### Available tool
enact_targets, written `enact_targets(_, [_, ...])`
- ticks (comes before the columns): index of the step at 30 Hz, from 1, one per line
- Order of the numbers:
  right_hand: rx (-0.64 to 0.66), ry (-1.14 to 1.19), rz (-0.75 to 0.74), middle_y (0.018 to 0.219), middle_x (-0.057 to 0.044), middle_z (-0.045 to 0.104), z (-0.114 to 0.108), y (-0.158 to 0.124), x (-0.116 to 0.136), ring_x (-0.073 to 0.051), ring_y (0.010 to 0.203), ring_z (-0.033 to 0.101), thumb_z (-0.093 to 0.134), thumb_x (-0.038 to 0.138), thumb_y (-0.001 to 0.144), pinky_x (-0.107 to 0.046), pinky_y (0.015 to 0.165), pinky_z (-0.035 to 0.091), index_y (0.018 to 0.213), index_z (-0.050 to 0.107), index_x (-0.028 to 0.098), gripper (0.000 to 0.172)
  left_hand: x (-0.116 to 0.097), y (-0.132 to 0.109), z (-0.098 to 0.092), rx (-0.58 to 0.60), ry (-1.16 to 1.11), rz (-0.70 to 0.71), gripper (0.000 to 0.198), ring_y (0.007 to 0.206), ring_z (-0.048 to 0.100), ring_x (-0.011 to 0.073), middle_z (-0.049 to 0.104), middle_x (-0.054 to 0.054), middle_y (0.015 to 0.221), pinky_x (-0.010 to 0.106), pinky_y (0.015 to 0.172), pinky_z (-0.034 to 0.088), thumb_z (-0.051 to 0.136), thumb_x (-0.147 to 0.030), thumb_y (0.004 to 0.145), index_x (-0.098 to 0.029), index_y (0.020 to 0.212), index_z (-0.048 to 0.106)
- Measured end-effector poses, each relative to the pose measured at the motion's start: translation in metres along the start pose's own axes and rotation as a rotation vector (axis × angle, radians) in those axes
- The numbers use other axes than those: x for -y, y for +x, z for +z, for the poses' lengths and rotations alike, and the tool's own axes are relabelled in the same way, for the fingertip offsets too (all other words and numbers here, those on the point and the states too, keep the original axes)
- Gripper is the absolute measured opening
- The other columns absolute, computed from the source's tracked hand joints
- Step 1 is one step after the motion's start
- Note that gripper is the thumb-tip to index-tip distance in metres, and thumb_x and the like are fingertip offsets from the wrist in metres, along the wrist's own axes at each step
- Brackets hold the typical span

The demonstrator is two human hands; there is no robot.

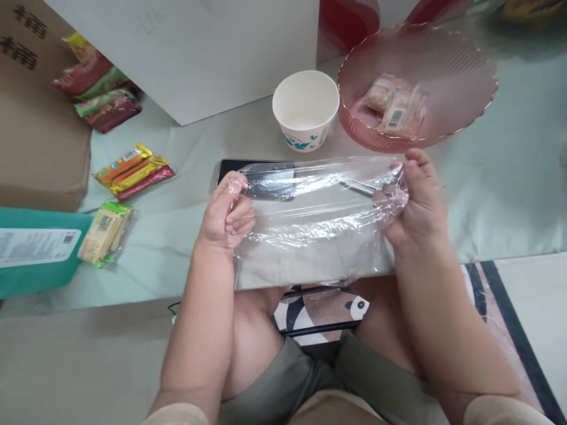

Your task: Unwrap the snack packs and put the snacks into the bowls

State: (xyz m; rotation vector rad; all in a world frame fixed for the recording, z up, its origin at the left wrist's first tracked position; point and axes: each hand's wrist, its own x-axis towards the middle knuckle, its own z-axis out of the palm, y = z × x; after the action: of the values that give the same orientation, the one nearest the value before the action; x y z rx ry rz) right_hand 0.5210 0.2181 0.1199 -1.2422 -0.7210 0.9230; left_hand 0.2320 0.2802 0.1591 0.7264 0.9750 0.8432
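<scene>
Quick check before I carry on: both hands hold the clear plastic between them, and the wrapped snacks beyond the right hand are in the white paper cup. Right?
Not quite: the head view shows those wrapped snacks in the pink bowl, not the white paper cup. The left hand and right hand do hold the clear plastic between them.

Plastic bag (pixel 310 231) between hands (pixel 229 212) (pixel 419 203), cup (pixel 305 121) left of bowl (pixel 456 82)
</scene>
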Motion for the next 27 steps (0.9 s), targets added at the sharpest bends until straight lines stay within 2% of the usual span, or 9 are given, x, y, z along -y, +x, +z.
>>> enact_targets(2, [0.079,0.02,0.022,0.113,-0.003,0.069,-0.001,-0.001,0.002,-0.018,0.08,0.068,0.068,0.064,0.083,-0.032,0.058,0.055,0.109,0.059,0.033,0.041,0.0,0.001,-0.002,-0.002,-0.045,0.032,0.028,0.029,0.005,0.0034,0.013,-0.013,0.039,0.018,0.032,0.005,0.07,-0.046,0.093,-0.026,0.078,0.056])
enact_targets(4, [0.133,0.064,0.104,0.121,-0.004,0.07,0.004,-0.006,0.004,-0.02,0.094,0.071,0.073,0.063,0.079,-0.034,0.068,0.06,0.11,0.063,0.032,0.044,0.001,0.003,-0.003,0.009,-0.084,0.067,0.027,0.029,0.004,0.0036,0.01,-0.013,0.04,0.019,0.032,0.005,0.067,-0.045,0.095,-0.027,0.078,0.057])
enact_targets(7, [0.197,0.073,0.308,0.101,-0.006,0.076,0.012,-0.013,0.004,-0.019,0.081,0.072,0.081,0.054,0.074,-0.032,0.065,0.061,0.098,0.07,0.024,0.039,0.002,0.003,-0.002,0.025,-0.098,0.087,0.024,0.03,0.003,0.0042,0.011,-0.013,0.04,0.019,0.032,0.005,0.069,-0.042,0.094,-0.027,0.079,0.057])
enact_targets(9, [0.191,0.073,0.378,0.089,-0.006,0.076,0.013,-0.014,0.003,-0.018,0.073,0.071,0.079,0.052,0.076,-0.032,0.062,0.061,0.089,0.072,0.021,0.034,0.001,0.003,-0.001,0.016,-0.084,0.091,0.025,0.03,0.003,0.0043,0.011,-0.012,0.039,0.019,0.032,0.005,0.068,-0.042,0.094,-0.027,0.078,0.056])
enact_targets(16, [0.156,0.106,0.243,0.094,-0.004,0.075,-0.001,-0.006,0.001,-0.021,0.084,0.074,0.065,0.048,0.085,-0.031,0.057,0.06,0.082,0.065,0.023,0.025,0.0,0.0,-0.001,-0.033,0.005,0.111,0.027,0.028,0.012,0.003,0.02,-0.013,0.039,0.019,0.033,0.006,0.076,-0.042,0.087,-0.026,0.078,0.056])
enact_targets(20, [0.066,0.112,0.188,0.094,-0.002,0.072,0.0,-0.004,0.002,-0.02,0.088,0.074,0.065,0.048,0.087,-0.032,0.062,0.061,0.086,0.063,0.025,0.023,0.003,0.003,0.001,-0.032,0.101,0.124,0.026,0.028,0.013,0.0035,0.028,-0.012,0.037,0.018,0.031,0.008,0.078,-0.039,0.082,-0.025,0.078,0.057])
enact_targets(23, [0.036,0.068,0.175,0.095,-0.001,0.072,-0.001,-0.003,0.003,-0.016,0.076,0.072,0.068,0.05,0.087,-0.028,0.056,0.058,0.092,0.063,0.026,0.025,0.006,0.005,0.003,-0.079,0.161,0.102,0.023,0.028,0.017,0.004,0.031,-0.012,0.037,0.017,0.03,0.01,0.076,-0.036,0.082,-0.024,0.077,0.057])
enact_targets(27, [0.08,0.07,0.191,0.088,0.0,0.071,-0.008,0.0,0.006,-0.014,0.06,0.064,0.067,0.052,0.085,-0.028,0.049,0.053,0.09,0.063,0.027,0.026,0.007,0.006,0.004,-0.129,0.206,0.128,0.022,0.028,0.018,0.0041,0.034,-0.012,0.037,0.016,0.029,0.012,0.078,-0.034,0.078,-0.024,0.075,0.059])
